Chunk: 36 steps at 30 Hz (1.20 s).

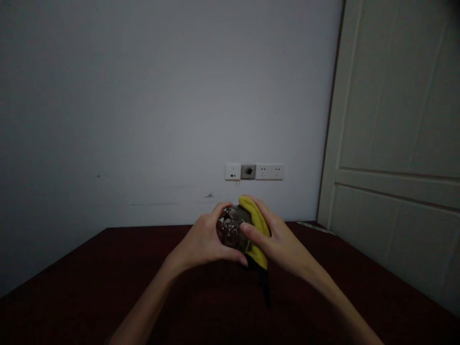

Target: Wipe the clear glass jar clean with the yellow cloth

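Note:
Between my hands, above the table, is a clear patterned glass cup [233,229], tilted on its side. My left hand [205,239] is wrapped round its left end, thumb below and fingers over the top. A yellow and black cloth [259,230] is in my right hand [275,235], pressed against the cup's right end. My right thumb rests on the glass. The cloth's dark part hangs down below. Whether any of the cloth is inside the cup is hidden by my fingers.
The dark red table [143,273] runs back to a pale wall [161,96]. Wall sockets [269,172] sit behind my hands. A panelled door [395,143] stands at the right, and a flat strip [316,227] lies at the table's back right.

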Each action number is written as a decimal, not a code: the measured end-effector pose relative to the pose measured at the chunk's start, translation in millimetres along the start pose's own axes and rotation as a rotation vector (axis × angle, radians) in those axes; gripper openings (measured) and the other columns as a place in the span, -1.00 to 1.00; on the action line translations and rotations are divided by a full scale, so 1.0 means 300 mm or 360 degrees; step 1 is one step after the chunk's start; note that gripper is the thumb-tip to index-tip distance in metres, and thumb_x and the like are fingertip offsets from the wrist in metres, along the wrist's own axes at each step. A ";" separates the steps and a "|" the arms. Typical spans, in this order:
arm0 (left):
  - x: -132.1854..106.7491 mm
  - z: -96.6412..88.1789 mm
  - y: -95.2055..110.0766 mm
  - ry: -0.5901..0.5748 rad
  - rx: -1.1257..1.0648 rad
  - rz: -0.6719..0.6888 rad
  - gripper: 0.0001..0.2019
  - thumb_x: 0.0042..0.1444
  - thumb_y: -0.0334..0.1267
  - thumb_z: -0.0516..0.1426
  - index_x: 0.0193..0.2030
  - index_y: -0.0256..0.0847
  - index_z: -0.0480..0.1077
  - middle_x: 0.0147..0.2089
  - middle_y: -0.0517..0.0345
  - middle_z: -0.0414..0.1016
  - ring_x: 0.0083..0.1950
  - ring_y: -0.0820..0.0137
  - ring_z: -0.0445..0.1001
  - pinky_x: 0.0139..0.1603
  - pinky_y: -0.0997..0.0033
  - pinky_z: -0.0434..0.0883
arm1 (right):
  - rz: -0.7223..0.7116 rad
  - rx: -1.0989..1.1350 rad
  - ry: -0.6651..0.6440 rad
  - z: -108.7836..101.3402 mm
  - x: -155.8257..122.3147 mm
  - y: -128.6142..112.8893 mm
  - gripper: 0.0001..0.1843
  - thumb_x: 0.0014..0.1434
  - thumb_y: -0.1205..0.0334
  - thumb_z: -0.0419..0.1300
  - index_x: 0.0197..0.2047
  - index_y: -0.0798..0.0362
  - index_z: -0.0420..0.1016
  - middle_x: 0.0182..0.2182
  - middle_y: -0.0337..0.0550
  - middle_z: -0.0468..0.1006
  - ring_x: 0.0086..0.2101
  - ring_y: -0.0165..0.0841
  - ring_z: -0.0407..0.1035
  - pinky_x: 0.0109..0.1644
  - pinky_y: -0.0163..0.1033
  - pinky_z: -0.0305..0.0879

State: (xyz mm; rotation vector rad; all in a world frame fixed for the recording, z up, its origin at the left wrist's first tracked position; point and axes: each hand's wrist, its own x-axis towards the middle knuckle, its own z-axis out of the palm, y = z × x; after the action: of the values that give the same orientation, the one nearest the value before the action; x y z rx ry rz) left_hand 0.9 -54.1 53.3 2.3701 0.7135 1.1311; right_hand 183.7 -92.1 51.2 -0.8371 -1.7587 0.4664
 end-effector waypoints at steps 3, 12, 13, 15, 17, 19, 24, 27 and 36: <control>0.002 0.010 -0.011 0.0040 -0.0118 0.0009 -0.04 -0.46 0.00 0.43 0.13 -0.21 0.17 0.03 -0.08 0.46 0.02 0.10 0.46 0.05 0.08 0.40 | -0.0064 0.0103 0.0069 0.015 0.006 0.017 -0.52 0.20 -0.08 0.08 0.14 -0.09 0.29 0.10 -0.14 0.41 0.13 -0.23 0.26 0.25 -0.04 0.13; 0.006 0.050 -0.048 0.0111 -0.0041 0.0155 -0.09 -0.37 0.00 0.41 0.13 -0.20 0.14 0.05 -0.08 0.42 0.05 0.11 0.44 0.08 0.09 0.39 | -0.0076 0.0621 0.0547 0.112 0.035 0.067 -0.64 0.24 -0.02 0.04 -0.04 -0.05 0.50 0.04 -0.14 0.50 0.05 -0.26 0.36 0.17 -0.07 0.22; 0.007 0.053 -0.053 0.0100 -0.0036 0.0156 -0.09 -0.36 0.00 0.41 0.14 -0.20 0.13 0.06 -0.08 0.42 0.06 0.11 0.44 0.08 0.08 0.39 | -0.0116 0.0629 0.0581 0.117 0.033 0.072 -0.67 0.25 0.01 0.05 -0.07 -0.06 0.52 0.03 -0.14 0.51 0.05 -0.26 0.36 0.17 -0.07 0.22; 0.010 0.059 -0.061 0.0075 -0.0037 0.0153 -0.09 -0.34 -0.02 0.41 0.15 -0.21 0.11 0.08 -0.10 0.41 0.06 0.10 0.44 0.08 0.07 0.39 | -0.0263 0.0572 0.0639 0.122 0.024 0.081 -0.72 0.25 0.07 0.05 -0.12 -0.07 0.55 0.02 -0.16 0.51 0.06 -0.26 0.35 0.18 -0.05 0.20; 0.013 0.067 -0.068 0.0045 -0.0061 0.0162 -0.11 -0.31 -0.04 0.40 0.16 -0.21 0.11 0.09 -0.11 0.40 0.06 0.10 0.44 0.07 0.08 0.40 | -0.0478 0.0447 0.0660 0.123 0.014 0.089 -0.75 0.25 0.15 0.07 -0.15 -0.09 0.57 0.00 -0.16 0.52 0.07 -0.25 0.33 0.19 -0.04 0.19; 0.016 0.076 -0.076 0.0030 -0.0092 0.0184 -0.12 -0.28 -0.05 0.39 0.17 -0.21 0.11 0.11 -0.10 0.40 0.07 0.11 0.44 0.07 0.09 0.41 | -0.0677 0.0338 0.0645 0.123 0.008 0.096 -0.77 0.22 0.22 0.11 -0.15 -0.09 0.58 -0.03 -0.16 0.54 0.07 -0.23 0.34 0.19 -0.02 0.19; 0.017 0.091 -0.103 0.0157 -0.0014 0.0247 -0.10 -0.30 -0.05 0.39 0.18 -0.23 0.12 0.13 -0.13 0.39 0.12 0.08 0.41 0.13 0.07 0.37 | -0.0554 0.0435 0.0737 0.133 0.027 0.126 -0.82 0.18 0.26 0.15 -0.23 -0.09 0.60 -0.11 -0.16 0.58 -0.02 -0.27 0.42 0.11 -0.08 0.28; 0.016 0.093 -0.111 0.0222 0.0099 0.0338 -0.10 -0.33 -0.06 0.39 0.18 -0.25 0.14 0.11 -0.13 0.40 0.11 0.08 0.42 0.14 0.06 0.37 | -0.0250 0.0632 0.0785 0.142 0.047 0.141 -0.82 0.18 0.18 0.17 -0.23 -0.06 0.60 -0.15 -0.14 0.60 -0.06 -0.26 0.45 0.09 -0.07 0.30; 0.015 0.121 -0.126 0.0224 -0.0068 0.0217 -0.18 -0.29 -0.06 0.37 0.13 -0.26 0.18 0.01 -0.05 0.48 -0.05 0.20 0.51 -0.05 0.23 0.48 | -0.0800 0.0248 0.0655 0.124 0.015 0.125 -0.79 0.13 0.36 0.17 -0.23 -0.06 0.60 -0.12 -0.12 0.58 0.00 -0.21 0.41 0.12 0.01 0.27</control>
State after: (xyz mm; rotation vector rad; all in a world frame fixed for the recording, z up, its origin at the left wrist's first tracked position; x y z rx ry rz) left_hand 22.3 -27.0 13.4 2.3510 0.5739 1.3676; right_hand 159.6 -60.1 16.4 -0.3262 -1.4545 0.0829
